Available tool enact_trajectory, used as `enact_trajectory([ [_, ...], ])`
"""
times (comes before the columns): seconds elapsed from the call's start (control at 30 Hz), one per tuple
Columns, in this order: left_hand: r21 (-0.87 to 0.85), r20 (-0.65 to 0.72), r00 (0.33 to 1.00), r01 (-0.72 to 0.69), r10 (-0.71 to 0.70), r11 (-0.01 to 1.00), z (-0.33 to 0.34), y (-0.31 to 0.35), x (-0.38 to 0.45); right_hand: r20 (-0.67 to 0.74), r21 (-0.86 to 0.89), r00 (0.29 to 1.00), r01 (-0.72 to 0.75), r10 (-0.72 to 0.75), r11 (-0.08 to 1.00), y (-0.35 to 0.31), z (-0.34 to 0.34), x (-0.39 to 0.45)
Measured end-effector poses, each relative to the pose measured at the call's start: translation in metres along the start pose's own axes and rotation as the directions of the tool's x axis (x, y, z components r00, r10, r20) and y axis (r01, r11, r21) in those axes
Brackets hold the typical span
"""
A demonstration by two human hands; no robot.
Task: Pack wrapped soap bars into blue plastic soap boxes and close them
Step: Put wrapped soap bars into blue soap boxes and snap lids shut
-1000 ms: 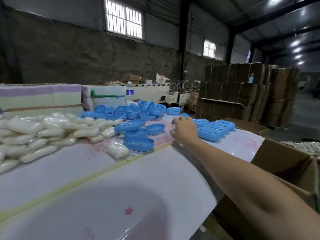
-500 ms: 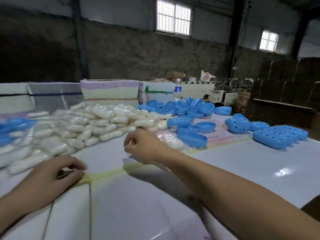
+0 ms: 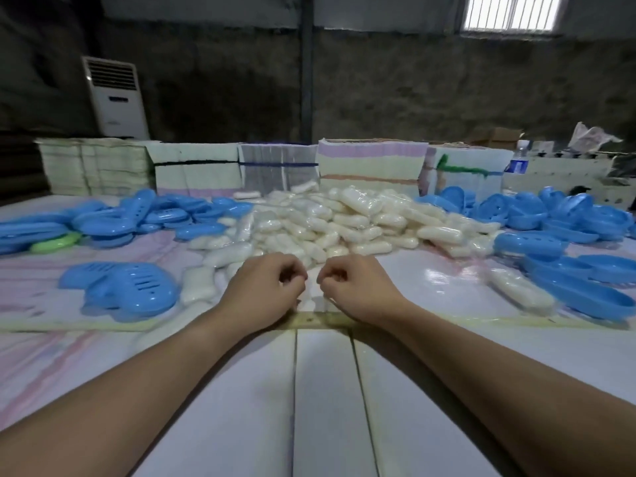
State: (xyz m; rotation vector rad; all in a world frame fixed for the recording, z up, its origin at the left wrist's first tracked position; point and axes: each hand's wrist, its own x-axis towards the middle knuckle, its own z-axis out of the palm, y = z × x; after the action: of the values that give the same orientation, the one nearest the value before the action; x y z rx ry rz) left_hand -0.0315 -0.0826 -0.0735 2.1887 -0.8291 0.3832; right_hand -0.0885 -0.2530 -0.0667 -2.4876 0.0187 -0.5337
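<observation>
Wrapped white soap bars [image 3: 344,218] lie in a big pile on the bench [image 3: 327,390], just past both hands. The left hand [image 3: 265,290] and right hand [image 3: 358,287] sit equally near, fingers curled; I cannot tell if either grip holds anything. Blue plastic soap boxes [image 3: 120,287] lie on both sides. No writing can be read.

Both forearms bare to the frame edge — no sleeves, seemingly no rings or watch.
</observation>
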Motion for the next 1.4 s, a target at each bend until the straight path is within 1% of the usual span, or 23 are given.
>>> enact_trajectory([
  [0.13, 0.104, -0.039, 0.999, -0.002, 0.006, 0.995, -0.015, 0.001, 0.007, 0.057, 0.005, 0.996, 0.073, -0.073, 0.997, -0.003, 0.000, -0.003],
  [0.2, 0.260, -0.036, 0.999, 0.035, -0.027, 0.965, -0.028, -0.002, 0.011, 0.075, -0.001, 0.989, 0.128, -0.127, 0.992, -0.006, 0.000, -0.006],
  [0.23, 0.367, -0.028, 0.997, 0.075, -0.070, 0.927, -0.036, -0.007, 0.013, 0.078, 0.007, 0.986, 0.150, -0.150, 0.989, -0.008, 0.000, -0.007],
  [0.27, 0.480, -0.014, 0.990, 0.128, -0.138, 0.868, -0.044, -0.013, 0.015, 0.081, 0.018, 0.982, 0.170, -0.171, 0.985, -0.009, 0.000, -0.009],
  [0.3, 0.579, -0.003, 0.973, 0.191, -0.233, 0.792, -0.053, -0.021, 0.016, 0.086, 0.028, 0.979, 0.185, -0.187, 0.982, -0.011, 0.000, -0.010],
  [0.33, 0.645, 0.002, 0.939, 0.262, -0.344, 0.718, -0.062, -0.030, 0.017, 0.095, 0.034, 0.975, 0.196, -0.198, 0.980, -0.012, 0.000, -0.011],
  [0.4, 0.678, 0.004, 0.842, 0.394, -0.539, 0.621, -0.078, -0.048, 0.018, 0.106, 0.034, 0.971, 0.211, -0.213, 0.977, -0.012, 0.000, -0.012],
  [0.43, 0.667, 0.014, 0.799, 0.441, -0.601, 0.601, -0.083, -0.057, 0.018, 0.106, 0.032, 0.971, 0.214, -0.216, 0.976, -0.012, 0.000, -0.012],
  [0.47, 0.655, 0.034, 0.771, 0.463, -0.636, 0.597, -0.086, -0.065, 0.019, 0.107, 0.032, 0.970, 0.215, -0.217, 0.976, -0.011, -0.001, -0.011],
  [0.5, 0.649, 0.057, 0.759, 0.466, -0.649, 0.601, -0.086, -0.070, 0.020, 0.109, 0.034, 0.970, 0.215, -0.217, 0.976, -0.010, -0.001, -0.011],
  [0.57, 0.649, 0.070, 0.768, 0.449, -0.637, 0.613, -0.083, -0.075, 0.021, 0.107, 0.043, 0.970, 0.215, -0.219, 0.976, -0.009, -0.001, -0.011],
  [0.73, 0.649, -0.016, 0.843, 0.418, -0.538, 0.636, -0.077, -0.075, 0.022, 0.101, 0.076, 0.972, 0.207, -0.214, 0.975, -0.007, 0.000, -0.011],
  [0.9, 0.595, -0.130, 0.880, 0.438, -0.457, 0.674, -0.083, -0.074, 0.024, 0.095, 0.116, 0.978, 0.172, -0.183, 0.978, -0.004, 0.001, -0.010],
  [0.97, 0.584, -0.119, 0.884, 0.430, -0.452, 0.688, -0.084, -0.075, 0.024, 0.098, 0.118, 0.979, 0.165, -0.177, 0.979, -0.004, 0.001, -0.009],
  [1.13, 0.558, -0.016, 0.861, 0.429, -0.508, 0.710, -0.090, -0.080, 0.024, 0.096, 0.108, 0.980, 0.163, -0.174, 0.981, -0.003, 0.001, -0.010],
  [1.2, 0.535, -0.010, 0.863, 0.432, -0.506, 0.726, -0.093, -0.080, 0.024, 0.097, 0.107, 0.979, 0.166, -0.177, 0.980, -0.003, 0.001, -0.010],
  [1.23, 0.519, -0.025, 0.874, 0.427, -0.486, 0.741, -0.093, -0.079, 0.024, 0.096, 0.107, 0.979, 0.168, -0.178, 0.980, -0.003, 0.001, -0.010],
  [1.3, 0.464, -0.086, 0.912, 0.394, -0.402, 0.793, -0.091, -0.074, 0.025, 0.095, 0.104, 0.979, 0.169, -0.179, 0.980, -0.003, 0.001, -0.009],
  [1.33, 0.411, -0.126, 0.930, 0.367, -0.346, 0.834, -0.089, -0.069, 0.025, 0.096, 0.104, 0.979, 0.169, -0.179, 0.980, -0.003, 0.000, -0.010],
  [1.4, 0.242, -0.183, 0.952, 0.285, -0.245, 0.928, -0.082, -0.054, 0.024, 0.094, 0.110, 0.980, 0.166, -0.177, 0.980, -0.003, 0.000, -0.010],
])
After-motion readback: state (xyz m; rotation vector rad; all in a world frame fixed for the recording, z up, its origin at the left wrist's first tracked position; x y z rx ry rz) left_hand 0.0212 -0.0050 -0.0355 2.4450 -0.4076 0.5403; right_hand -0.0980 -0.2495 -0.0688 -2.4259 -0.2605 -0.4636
